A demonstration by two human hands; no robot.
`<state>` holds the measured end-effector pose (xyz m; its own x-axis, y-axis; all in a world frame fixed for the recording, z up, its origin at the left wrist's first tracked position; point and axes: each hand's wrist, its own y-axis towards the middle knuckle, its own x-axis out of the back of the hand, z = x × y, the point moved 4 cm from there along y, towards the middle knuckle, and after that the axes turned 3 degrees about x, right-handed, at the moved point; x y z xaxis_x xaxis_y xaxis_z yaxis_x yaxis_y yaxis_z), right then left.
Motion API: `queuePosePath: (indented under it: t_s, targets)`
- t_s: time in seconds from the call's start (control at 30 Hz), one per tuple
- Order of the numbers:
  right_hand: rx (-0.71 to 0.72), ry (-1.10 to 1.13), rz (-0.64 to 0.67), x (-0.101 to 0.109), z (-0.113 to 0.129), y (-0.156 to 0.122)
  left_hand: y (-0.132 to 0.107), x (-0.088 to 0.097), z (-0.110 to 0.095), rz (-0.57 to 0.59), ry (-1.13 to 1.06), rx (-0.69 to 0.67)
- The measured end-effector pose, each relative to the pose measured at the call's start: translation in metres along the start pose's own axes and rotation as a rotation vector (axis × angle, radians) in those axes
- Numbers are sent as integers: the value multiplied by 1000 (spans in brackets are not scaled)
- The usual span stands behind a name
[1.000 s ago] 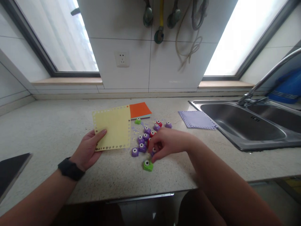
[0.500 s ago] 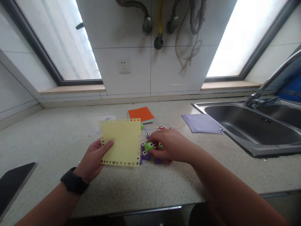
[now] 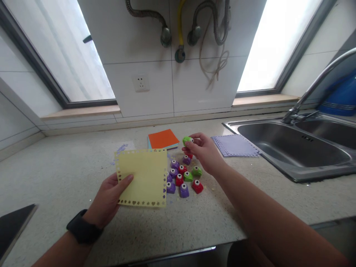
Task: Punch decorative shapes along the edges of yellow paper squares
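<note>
My left hand (image 3: 107, 198) grips a yellow paper square (image 3: 142, 176) by its lower left corner, thumb on top; punched shapes run along the sheet's edges. My right hand (image 3: 204, 152) is raised above the counter and pinches a small green paper punch (image 3: 187, 140) between its fingertips. Below and left of that hand lies a cluster of several small punches (image 3: 183, 178) in purple, red and green on the speckled countertop (image 3: 69, 163). The yellow sheet covers the left edge of the cluster.
A stack of coloured paper with an orange top sheet (image 3: 162, 138) lies behind the punches. Purple punched sheets (image 3: 235, 145) lie next to a steel sink (image 3: 294, 148) with a tap (image 3: 311, 92) at right. A dark flat object (image 3: 13, 226) sits at the lower left. Hoses hang on the wall.
My right hand picked a green punch out of the cluster and lifted it up and back. The yellow sheet stayed in my left hand. The view tilted upward.
</note>
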<state>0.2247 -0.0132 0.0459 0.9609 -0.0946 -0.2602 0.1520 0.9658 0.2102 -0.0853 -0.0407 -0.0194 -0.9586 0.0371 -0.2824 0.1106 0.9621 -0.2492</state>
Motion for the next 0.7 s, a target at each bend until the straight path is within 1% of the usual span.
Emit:
queuePosePath:
  t_s: [0.1, 0.2, 0.27, 0.33, 0.43, 0.57, 0.7]
  targets:
    - [-48, 108, 35, -4, -1, -2, 0, 1, 2, -15, 25, -6]
    - [-66, 164, 82, -6, -1, -5, 0, 3, 4, -21, 55, -22]
    - [-31, 166, 117, -8, -1, -6, 0, 5, 6, -22, 74, -31]
    - [31, 118, 162, -10, -2, -7, 1, 7, 8, -36, 92, -41]
    - [181, -36, 211, -12, 0, -11, 3, 11, 10, -61, 117, -73]
    - [494, -215, 202, -14, 8, -18, 5, 16, 10, -114, 170, -127]
    - [762, -360, 222, -16, 21, -28, 3, 19, 5, -193, 288, -173]
